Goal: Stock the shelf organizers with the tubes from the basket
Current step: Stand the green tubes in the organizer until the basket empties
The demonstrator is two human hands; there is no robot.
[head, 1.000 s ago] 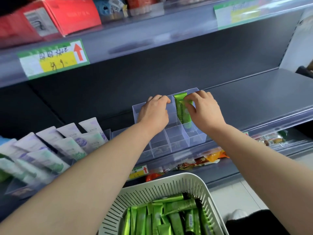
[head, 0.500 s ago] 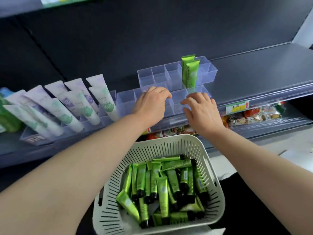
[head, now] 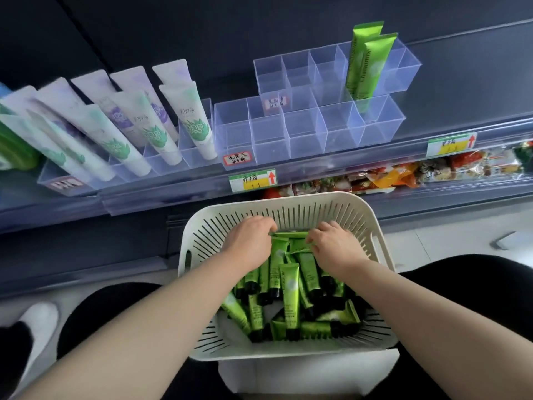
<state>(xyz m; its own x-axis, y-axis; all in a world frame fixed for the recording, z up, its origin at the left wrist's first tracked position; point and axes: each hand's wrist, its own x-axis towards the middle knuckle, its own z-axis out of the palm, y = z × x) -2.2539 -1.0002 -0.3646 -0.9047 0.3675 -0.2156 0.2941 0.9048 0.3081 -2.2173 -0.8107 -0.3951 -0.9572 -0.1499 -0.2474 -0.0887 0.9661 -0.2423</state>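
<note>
Since the earlier frame, both hands have left the shelf and gone down into the white slotted plastic basket [head: 259, 200]. The left hand [head: 251, 241] curls its fingers over one end of the crosswise green tube [head: 288, 234] at the basket's far wall, grasping it. The right hand [head: 336, 246] curls its fingertips onto the adjacent green tube [head: 300, 246], grasping it. The remaining green plastic tubes with black caps [head: 290, 284] lie heaped in the basket. Two upright green tubes [head: 366, 67] stand one behind the other toward the right of the rear clear plastic organizer [head: 300, 73]. The front clear plastic organizer [head: 308, 131] sits just before it. White printed tubes [head: 144, 122] lean in the organizers at the left.
</note>
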